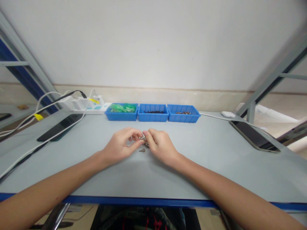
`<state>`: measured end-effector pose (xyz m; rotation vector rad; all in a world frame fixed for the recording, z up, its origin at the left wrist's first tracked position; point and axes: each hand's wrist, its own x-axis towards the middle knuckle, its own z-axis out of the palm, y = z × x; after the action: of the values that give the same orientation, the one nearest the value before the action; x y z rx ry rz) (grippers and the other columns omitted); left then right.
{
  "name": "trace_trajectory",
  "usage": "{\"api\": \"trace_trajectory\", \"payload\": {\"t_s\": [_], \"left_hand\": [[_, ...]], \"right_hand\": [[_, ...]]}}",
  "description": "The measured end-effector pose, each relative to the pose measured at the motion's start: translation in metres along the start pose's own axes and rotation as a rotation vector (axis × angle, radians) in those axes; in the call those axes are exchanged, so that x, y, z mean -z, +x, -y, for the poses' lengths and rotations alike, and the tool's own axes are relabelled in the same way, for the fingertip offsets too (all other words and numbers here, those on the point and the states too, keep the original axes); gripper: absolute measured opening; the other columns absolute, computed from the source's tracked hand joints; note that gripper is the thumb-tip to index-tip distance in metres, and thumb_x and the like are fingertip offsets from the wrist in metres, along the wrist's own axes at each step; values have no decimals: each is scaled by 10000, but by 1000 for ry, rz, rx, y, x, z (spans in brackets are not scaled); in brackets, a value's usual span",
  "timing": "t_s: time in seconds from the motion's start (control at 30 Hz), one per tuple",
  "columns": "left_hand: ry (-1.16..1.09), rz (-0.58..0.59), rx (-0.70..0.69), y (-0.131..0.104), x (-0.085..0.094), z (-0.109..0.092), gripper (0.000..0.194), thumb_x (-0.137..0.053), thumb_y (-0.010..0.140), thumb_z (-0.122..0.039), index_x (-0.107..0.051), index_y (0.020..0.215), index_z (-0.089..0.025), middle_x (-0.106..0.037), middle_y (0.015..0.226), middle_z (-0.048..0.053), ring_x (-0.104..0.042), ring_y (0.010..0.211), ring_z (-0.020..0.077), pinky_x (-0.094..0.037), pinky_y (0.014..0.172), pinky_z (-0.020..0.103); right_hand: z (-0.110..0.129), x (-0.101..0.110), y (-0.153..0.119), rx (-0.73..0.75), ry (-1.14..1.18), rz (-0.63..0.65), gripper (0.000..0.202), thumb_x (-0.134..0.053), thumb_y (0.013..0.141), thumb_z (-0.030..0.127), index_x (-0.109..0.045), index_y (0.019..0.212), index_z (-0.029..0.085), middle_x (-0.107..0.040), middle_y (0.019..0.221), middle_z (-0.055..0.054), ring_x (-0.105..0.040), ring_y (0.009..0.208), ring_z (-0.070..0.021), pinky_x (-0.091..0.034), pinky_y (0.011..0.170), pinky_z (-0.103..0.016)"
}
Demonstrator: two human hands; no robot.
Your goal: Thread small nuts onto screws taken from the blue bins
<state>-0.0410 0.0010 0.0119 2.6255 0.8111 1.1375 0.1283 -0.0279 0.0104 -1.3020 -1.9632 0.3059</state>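
Observation:
My left hand (pixel 122 143) pinches a small shiny metal piece (pixel 142 138) between thumb and fingertips. Against it, the curled fingers and thumb of my right hand (pixel 161 145) close around small metal parts, and a bit of metal (pixel 146 145) shows under the thumb. Both hands meet low over the grey table; the fingers hide most of what they hold. On the tabletop just below the fingertips lies a loose small metal part (pixel 142 150) with a wide head and a thin shank, like a screw or a little key.
Three blue bins stand along the wall: one with green plastic bags (pixel 122 108), one with dark screw-like parts (pixel 153 112), one with brassy small parts (pixel 183 112). A power strip (pixel 90 110), cables and a phone (pixel 59 127) are left; another phone (pixel 254 135) and white case (pixel 227 114) right.

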Motion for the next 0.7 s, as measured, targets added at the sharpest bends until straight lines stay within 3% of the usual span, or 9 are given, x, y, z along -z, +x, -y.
{"api": "trace_trajectory", "payload": {"t_s": [0.7], "left_hand": [[50, -31, 38, 2, -1, 2, 79, -585, 799, -221, -554, 841, -162, -614, 703, -19, -572, 628, 92, -470, 588, 189]], "right_hand": [[-1, -1, 0, -52, 133, 41, 250, -391, 906, 277, -483, 697, 177, -545, 624, 5, -481, 574, -106, -294, 547, -221]]}}
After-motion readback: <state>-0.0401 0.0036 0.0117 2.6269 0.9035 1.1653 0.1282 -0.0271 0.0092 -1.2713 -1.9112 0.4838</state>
